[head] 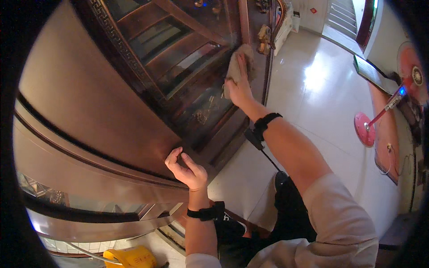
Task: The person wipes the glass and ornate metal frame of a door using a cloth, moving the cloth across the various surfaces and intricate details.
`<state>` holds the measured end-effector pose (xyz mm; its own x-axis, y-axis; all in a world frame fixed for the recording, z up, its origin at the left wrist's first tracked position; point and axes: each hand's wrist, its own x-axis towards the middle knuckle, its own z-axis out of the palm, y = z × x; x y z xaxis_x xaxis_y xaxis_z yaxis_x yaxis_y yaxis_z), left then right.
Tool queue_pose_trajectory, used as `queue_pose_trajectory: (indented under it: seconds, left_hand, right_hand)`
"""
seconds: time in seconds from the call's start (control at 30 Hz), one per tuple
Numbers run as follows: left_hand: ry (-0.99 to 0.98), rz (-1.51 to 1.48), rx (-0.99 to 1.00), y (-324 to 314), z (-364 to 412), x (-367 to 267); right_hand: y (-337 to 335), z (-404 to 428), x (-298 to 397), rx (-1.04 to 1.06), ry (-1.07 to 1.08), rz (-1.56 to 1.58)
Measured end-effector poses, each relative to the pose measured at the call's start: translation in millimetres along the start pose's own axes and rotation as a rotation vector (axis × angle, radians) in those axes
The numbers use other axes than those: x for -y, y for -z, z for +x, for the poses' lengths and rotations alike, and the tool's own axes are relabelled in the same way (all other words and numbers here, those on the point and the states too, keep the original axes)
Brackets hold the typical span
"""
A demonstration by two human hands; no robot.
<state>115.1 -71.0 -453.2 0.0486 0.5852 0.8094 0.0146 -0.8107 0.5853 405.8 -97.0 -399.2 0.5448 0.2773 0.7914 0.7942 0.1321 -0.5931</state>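
A greyish-brown cloth [238,65] lies flat against the dark glossy surface of a wooden door [214,97], near its handle side. My right hand [239,90] holds this cloth, arm stretched forward. Lower and to the left, my left hand [187,171] is half curled, with a gap between thumb and fingers and nothing seen in it. It is beside the lower end of a smooth brown panel [110,100]; whether it touches the panel cannot be made out. Each forearm wears a black strap, the left one [206,212] and the right one [266,124].
An ornate gold-coloured handle [264,37] juts from the door's edge. Pale shiny floor tiles [311,100] stretch to the right, where a red pedestal fan [364,129] stands. White cable lies near it [385,171]. A yellow bucket [130,258] is at the lower left.
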Motion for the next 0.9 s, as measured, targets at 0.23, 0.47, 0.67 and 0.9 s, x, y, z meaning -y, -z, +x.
queue_pose_trajectory:
  seconds: [0.23, 0.47, 0.67, 0.9]
  left_hand:
    - [-0.017, -0.003, -0.017, -10, 1, 1]
    - [-0.022, 0.046, -0.008, -2, 0, 4]
    - [-0.061, 0.030, 0.039, 1, -2, 7]
    - [-0.069, 0.092, 0.025, 6, 1, 9]
  right_hand:
    - [20, -97, -49, 0.264, -0.566, 0.069]
    - [53, -81, -54, 0.433, -0.504, 0.092]
    - [48, -116, -91, 0.904, 0.121, -0.898]
    - [15, -135, -10, 0.691, 0.036, -0.619]
